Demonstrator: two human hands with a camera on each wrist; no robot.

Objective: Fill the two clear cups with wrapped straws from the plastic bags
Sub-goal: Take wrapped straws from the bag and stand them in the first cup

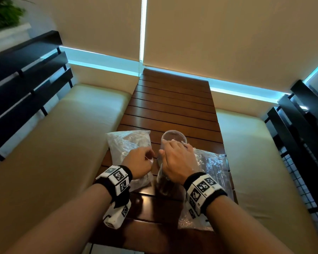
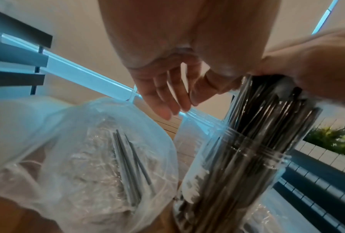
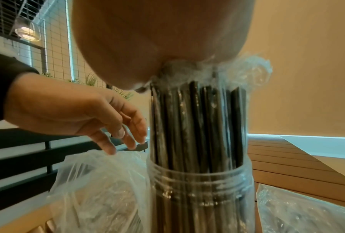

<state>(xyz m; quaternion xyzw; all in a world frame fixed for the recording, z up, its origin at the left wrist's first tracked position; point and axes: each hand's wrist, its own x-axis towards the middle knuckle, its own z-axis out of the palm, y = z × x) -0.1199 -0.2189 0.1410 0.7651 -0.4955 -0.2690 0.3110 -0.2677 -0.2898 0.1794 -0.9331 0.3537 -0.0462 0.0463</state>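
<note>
Right hand on straw bundle in near cup; left hand free.

My right hand (image 1: 174, 158) grips the tops of the dark, film-wrapped straws (image 3: 197, 123) standing in the ribbed clear cup (image 3: 199, 189) on the slatted wooden worktop (image 1: 173, 107). My left hand (image 1: 138, 162) hovers, fingers loose, over a crinkled plastic bag (image 2: 99, 157) beside it. A second clear cup (image 1: 173, 137) stands just beyond. No legible writing.

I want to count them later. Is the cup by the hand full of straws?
Full. The near clear cup is packed with dark wrapped straws standing above its rim, and the right hand rests on their tops.
</note>
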